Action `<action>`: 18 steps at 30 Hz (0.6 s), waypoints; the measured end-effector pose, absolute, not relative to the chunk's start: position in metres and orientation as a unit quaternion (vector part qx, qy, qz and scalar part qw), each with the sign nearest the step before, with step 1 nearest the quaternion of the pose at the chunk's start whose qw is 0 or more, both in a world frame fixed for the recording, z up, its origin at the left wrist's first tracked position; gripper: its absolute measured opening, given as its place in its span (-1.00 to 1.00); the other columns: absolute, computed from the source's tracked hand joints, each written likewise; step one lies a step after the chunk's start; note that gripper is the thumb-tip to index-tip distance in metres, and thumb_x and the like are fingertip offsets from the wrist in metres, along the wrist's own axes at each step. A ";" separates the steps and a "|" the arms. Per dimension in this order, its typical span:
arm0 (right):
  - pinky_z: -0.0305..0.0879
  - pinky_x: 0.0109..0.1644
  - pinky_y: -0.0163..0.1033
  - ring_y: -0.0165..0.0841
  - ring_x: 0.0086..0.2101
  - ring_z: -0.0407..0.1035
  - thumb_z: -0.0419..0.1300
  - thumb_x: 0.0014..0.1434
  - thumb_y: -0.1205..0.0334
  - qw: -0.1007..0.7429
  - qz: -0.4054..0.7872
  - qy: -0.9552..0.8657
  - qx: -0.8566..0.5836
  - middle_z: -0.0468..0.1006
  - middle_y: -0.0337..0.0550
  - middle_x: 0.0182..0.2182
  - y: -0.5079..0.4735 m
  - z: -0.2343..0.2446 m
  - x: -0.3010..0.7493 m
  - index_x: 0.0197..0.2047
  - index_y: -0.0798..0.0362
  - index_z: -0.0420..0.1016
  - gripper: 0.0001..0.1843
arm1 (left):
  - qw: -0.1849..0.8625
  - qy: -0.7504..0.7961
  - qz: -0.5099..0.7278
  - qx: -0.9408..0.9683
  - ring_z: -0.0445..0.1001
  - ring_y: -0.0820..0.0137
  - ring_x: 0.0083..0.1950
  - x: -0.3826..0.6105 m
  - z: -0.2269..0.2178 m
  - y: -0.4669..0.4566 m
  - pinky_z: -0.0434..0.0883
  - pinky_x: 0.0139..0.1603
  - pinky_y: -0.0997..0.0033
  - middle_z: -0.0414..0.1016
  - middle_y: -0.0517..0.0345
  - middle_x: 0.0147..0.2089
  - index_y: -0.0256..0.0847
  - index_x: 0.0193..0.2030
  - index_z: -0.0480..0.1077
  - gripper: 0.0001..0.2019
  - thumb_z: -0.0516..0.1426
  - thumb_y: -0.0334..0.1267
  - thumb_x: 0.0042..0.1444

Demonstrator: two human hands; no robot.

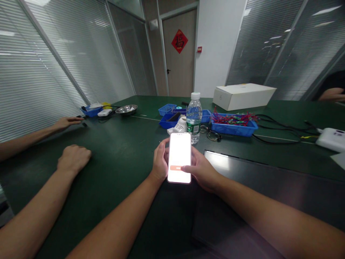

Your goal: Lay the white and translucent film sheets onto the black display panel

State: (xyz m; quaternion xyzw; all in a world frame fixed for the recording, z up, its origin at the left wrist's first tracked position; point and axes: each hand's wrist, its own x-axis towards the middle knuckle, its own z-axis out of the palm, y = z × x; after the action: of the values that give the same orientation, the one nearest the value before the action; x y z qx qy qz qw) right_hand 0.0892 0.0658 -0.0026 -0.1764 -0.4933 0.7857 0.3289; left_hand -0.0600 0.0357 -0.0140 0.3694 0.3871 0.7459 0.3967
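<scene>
A smartphone (pixel 179 153) with a bright white screen is held upright over the dark green table (pixel 121 154). My left hand (pixel 160 163) grips its left edge. My right hand (pixel 201 169) wraps the right edge, with the thumb resting on the lower screen near an orange bar. A clear water bottle (pixel 194 120) with a white cap stands just behind the phone.
A co-worker's fist (pixel 73 158) and another hand (pixel 66 123) rest on the table at left. Blue trays (pixel 234 126) hold red wires; eyeglasses (pixel 212 135), a metal bowl (pixel 126 109), a white box (pixel 244 95), black cables and a white device (pixel 332 139) lie around.
</scene>
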 end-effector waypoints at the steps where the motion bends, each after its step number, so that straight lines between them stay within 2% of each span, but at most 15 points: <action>1: 0.55 0.03 -0.10 -0.12 0.08 0.49 0.36 -0.18 0.45 0.328 0.786 -0.493 -0.177 0.49 0.05 0.17 0.065 -0.002 0.089 0.33 0.03 0.18 -0.03 | 0.396 0.387 0.746 0.370 0.67 0.07 -0.30 -0.060 -0.014 0.036 0.43 -0.47 0.30 0.69 -0.05 -0.28 -0.25 0.07 0.42 -0.30 0.21 0.38 0.13; 10: 0.55 0.02 -0.13 -0.13 0.09 0.49 0.35 -0.19 0.47 0.328 0.791 -0.485 -0.177 0.50 0.04 0.17 0.066 -0.003 0.089 0.32 0.03 0.19 -0.02 | 0.395 0.389 0.745 0.371 0.66 0.07 -0.27 -0.060 -0.013 0.035 0.42 -0.45 0.33 0.68 -0.07 -0.27 -0.27 0.08 0.40 -0.28 0.21 0.39 0.12; 18: 0.54 -0.02 -0.13 -0.11 0.06 0.50 0.33 -0.23 0.47 0.330 0.799 -0.464 -0.194 0.52 0.01 0.14 0.065 -0.001 0.088 0.33 0.03 0.20 -0.01 | 0.398 0.384 0.744 0.375 0.65 0.10 -0.34 -0.061 -0.014 0.036 0.42 -0.46 0.32 0.67 -0.05 -0.31 -0.27 0.08 0.41 -0.28 0.21 0.39 0.11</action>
State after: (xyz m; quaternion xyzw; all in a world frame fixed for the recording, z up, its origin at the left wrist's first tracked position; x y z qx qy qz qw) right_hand 0.0882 0.0650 -0.0011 -0.1937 -0.4639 0.7990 0.3300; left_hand -0.0608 0.0361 -0.0140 0.3753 0.3843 0.7437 0.3979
